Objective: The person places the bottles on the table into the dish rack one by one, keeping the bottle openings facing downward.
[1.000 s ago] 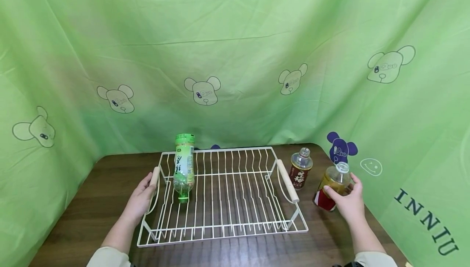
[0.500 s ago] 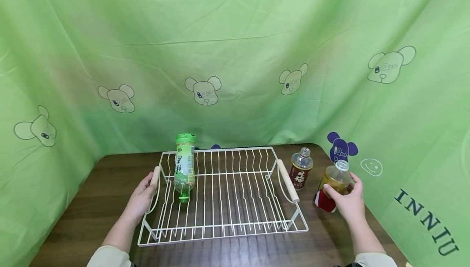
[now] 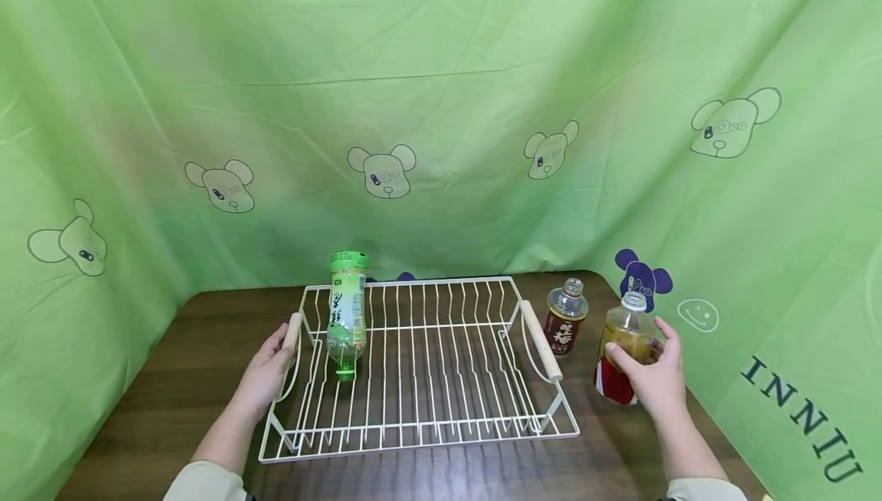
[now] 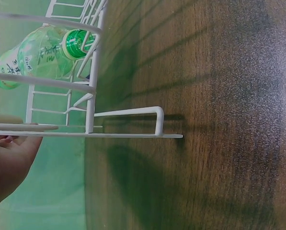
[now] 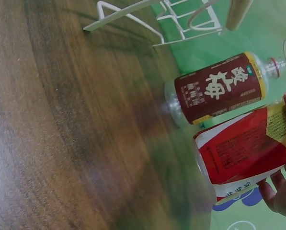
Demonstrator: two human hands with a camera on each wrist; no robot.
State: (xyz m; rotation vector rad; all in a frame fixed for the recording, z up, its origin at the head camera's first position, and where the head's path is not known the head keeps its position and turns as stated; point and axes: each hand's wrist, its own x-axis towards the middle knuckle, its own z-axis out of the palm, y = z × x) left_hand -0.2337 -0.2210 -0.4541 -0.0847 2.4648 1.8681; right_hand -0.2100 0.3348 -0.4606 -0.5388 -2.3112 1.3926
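Observation:
In the head view my left hand point(image 3: 264, 375) holds the left wooden handle point(image 3: 291, 335) of a white wire dish rack point(image 3: 420, 446). A clear plastic bottle with a green bottom and cap, the green tea bottle point(image 3: 347, 309), lies cap toward me on the rack's left side. My right hand point(image 3: 658, 380) grips an uncapped plastic bottle point(image 3: 623, 340) with a red and yellow label, right of the rack. It stands nearly upright; I cannot tell whether its base touches the table. Beside it stands an uncapped bottle with a dark red label point(image 5: 219, 89).
The brown wooden table point(image 3: 172, 378) carries the rack and bottles. A green cloth point(image 3: 441, 103) with bear prints hangs behind and at both sides. The rack's right wooden handle point(image 3: 540, 340) sticks up close to the dark red bottle.
The red and yellow bottle in my right hand has tipped more upright, its mouth shifting left and its base slightly toward me. My left hand and the rack stay put.

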